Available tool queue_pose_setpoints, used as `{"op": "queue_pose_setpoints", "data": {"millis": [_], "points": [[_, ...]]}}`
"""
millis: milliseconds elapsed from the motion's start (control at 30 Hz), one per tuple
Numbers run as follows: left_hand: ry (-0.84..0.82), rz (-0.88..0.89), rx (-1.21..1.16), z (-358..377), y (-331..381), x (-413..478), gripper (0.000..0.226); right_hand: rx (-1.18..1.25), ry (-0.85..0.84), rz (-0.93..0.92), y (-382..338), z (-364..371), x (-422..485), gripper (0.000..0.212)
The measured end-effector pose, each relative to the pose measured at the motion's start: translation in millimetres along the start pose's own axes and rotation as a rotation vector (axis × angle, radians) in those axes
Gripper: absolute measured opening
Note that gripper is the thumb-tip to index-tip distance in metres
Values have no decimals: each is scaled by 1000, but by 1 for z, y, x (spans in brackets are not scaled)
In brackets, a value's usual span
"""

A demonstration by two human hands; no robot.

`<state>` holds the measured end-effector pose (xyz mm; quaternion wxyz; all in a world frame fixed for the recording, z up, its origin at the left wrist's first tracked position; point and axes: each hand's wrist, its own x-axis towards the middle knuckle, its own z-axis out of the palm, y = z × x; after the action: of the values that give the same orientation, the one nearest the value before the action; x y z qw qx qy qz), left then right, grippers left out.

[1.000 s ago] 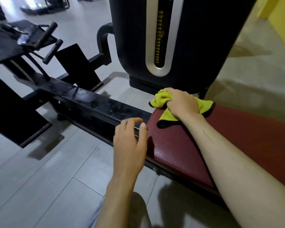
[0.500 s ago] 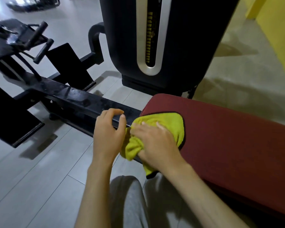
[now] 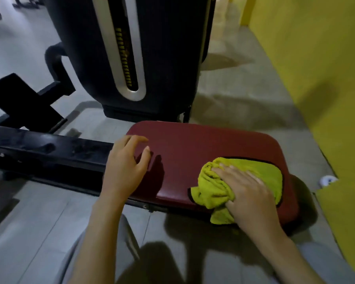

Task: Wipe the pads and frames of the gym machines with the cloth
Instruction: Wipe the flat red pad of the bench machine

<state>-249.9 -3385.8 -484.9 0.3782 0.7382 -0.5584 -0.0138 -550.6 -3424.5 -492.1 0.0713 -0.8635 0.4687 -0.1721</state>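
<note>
Two hands are over the red pad (image 3: pixel 203 144). The right hand (image 3: pixel 248 193) lies on the cloth (image 3: pixel 213 189). Its fingers are laid out almost flat and a little apart, and they push the cloth down on the near right part of the pad. The cloth is yellow-green with a dark edge. Part of it is bunched up by the hand, and one corner hangs over the near edge of the pad. The left hand (image 3: pixel 125 167) is at the left end of the pad. Its fingers are bent a little and hold nothing. I cannot tell if it touches the pad or floats just above it.

I think the step now is wiping the top of the pad. The far half of the pad has no cloth on it. So the next move likely needs a firm, flat push of the cloth across that part, out to the round edges. After that, the black frame bar (image 3: pixel 49 152) that runs off from the left end of the pad would need a wipe too. It looks smudged.

Some things are hard to see. The right thumb is mostly hidden in the cloth. The big dark weight box (image 3: pixel 86 48) beyond the pad is cut off at the top. A small white thing (image 3: pixel 327 179) to the right of the pad, by the yellow wall (image 3: pixel 316 68), is too blurry to name.
</note>
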Motion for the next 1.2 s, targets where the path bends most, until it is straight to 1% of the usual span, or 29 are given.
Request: {"op": "queue_pose_setpoints", "data": {"millis": [67, 200, 300, 333, 400, 467, 567, 667, 767, 833, 900, 1033, 1133, 1200], "points": [[-24, 48, -1, 13, 17, -3, 24, 8, 60, 94, 9, -6, -8, 89], [-77, 139, -11, 40, 47, -16, 29, 41, 156, 313, 12, -8, -22, 96], [-109, 191, 27, 58, 60, -24, 30, 71, 265, 415, 19, -7, -37, 89], [-116, 198, 35, 62, 62, -26, 30, 107, 305, 448, 23, -7, -43, 88], [-107, 202, 30, 67, 64, -29, 32, 206, 352, 519, 31, -10, -51, 94], [-46, 185, -22, 68, 64, -30, 34, 282, 336, 537, 35, -16, -48, 100], [29, 200, -36, 67, 67, -32, 33, 238, 269, 572, 53, -28, -18, 88], [18, 223, 16, 69, 67, -32, 33, 309, 221, 658, 90, -36, 39, 76], [38, 212, 19, 70, 67, -33, 33, 323, 195, 703, 114, -40, 90, 71], [56, 198, 26, 69, 68, -33, 32, 307, 175, 704, 117, -38, 98, 70], [60, 188, 36, 69, 69, -33, 31, 289, 182, 696, 111, -38, 85, 72], [54, 183, 61, 70, 70, -32, 32, 256, 162, 714, 86, -43, 26, 76], [47, 184, 81, 72, 71, -32, 33, 126, 73, 705, 60, -45, -19, 82], [45, 185, 90, 72, 71, -33, 34, 45, 19, 692, 51, -44, -29, 85]]}}
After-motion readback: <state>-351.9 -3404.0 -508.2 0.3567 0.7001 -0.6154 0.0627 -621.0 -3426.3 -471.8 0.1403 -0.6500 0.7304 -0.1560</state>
